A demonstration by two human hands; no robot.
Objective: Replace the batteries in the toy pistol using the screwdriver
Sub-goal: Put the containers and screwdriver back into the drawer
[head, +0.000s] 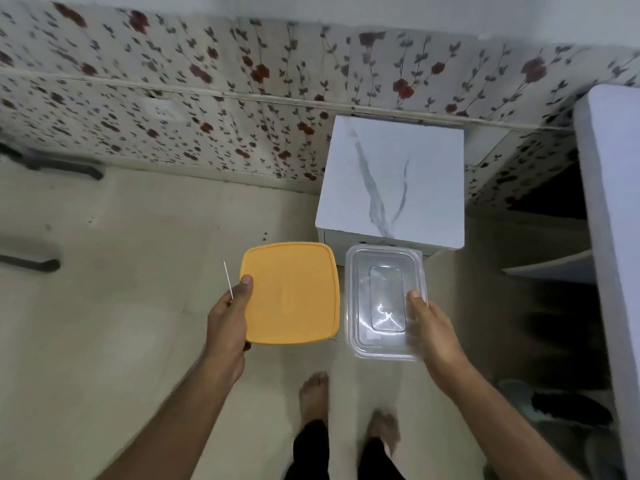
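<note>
1. Along the far side of the view runs a wall covered in white wallpaper printed with dark red flowers and grey leaves (242,109), meeting a pale tiled floor (138,323).
2. At the left edge of the floor lie two dark bars (31,261), blurred and too unclear to name.
3. Left of centre, the left hand (230,323) grips the left edge of a square orange plastic lid or container (294,292), thumb on top and fingers hidden beneath it.
4. From the same left hand a thin silver metal shaft (227,277) sticks up and away, just beside the orange piece; it may be the screwdriver, but its handle is hidden in the grip.
5. Beyond the hands, against the wall, stands a small white surface with grey marble veining (394,174), nothing on it.
6. Right of centre, the right hand (433,334) holds a clear rectangular plastic container (384,299) by its right rim, thumb on top; whether anything lies inside cannot be told.
7. Both containers are held in the air above the floor, side by side and just apart.
8. Below them show the person's two bare feet (313,396) on the floor.
9. At the right edge rises a white furniture panel (609,237), with a dark shoe (568,407) on the floor beside it.
10. No toy pistol or batteries can be made out anywhere.
</note>
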